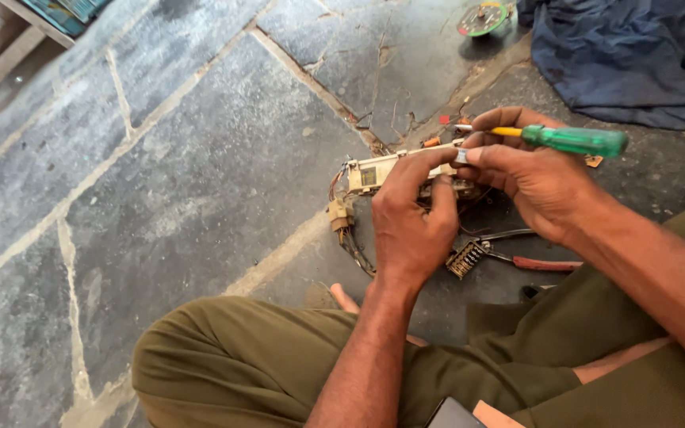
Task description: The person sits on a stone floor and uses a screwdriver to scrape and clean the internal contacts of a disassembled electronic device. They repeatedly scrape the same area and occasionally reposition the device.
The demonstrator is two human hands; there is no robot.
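Our left hand (410, 218): raised before us, back to the camera, forearm rising from below, fingers (430, 162) curled forward in a grip. Our right hand (537, 178): enters from the right, forearm bare, fingers closed, thumb pressed forward, touching the left fingertips. Our legs: folded, knees apart.

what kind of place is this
Probably an informal repair spot on the ground: a stone slab floor, a green screwdriver in the right hand, pliers lying nearby, and a wired electrical part.
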